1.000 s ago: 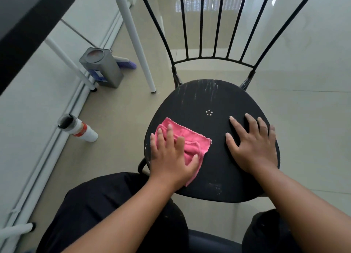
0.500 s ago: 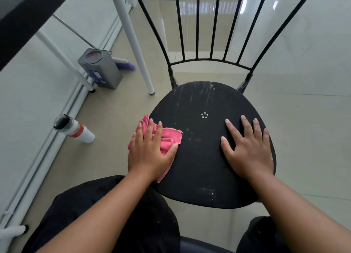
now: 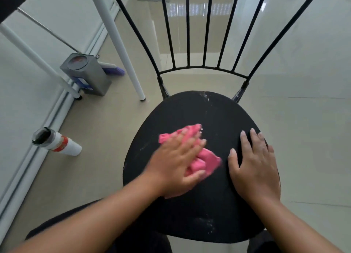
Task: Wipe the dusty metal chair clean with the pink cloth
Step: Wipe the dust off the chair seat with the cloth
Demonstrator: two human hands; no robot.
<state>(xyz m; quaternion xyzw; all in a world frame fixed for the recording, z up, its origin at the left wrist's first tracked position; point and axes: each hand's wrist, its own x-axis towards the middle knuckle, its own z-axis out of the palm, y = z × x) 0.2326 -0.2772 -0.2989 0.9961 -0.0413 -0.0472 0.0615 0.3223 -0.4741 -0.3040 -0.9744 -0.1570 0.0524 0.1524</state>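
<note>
A black metal chair with a round seat and a back of thin bars stands in front of me. White dust streaks show near the seat's back edge and near its front. My left hand presses the bunched pink cloth flat on the middle of the seat, fingers spread over it and blurred by motion. My right hand lies flat with straight fingers on the seat's right side, close beside the cloth.
A grey square tin stands on the tiled floor at the left by a white table leg. A white bottle with a black cap lies by the wall. My dark-clad knees are at the bottom.
My left hand slid the cloth from the seat's left edge back right to the middle, next to my right hand. The right hand stayed put.
</note>
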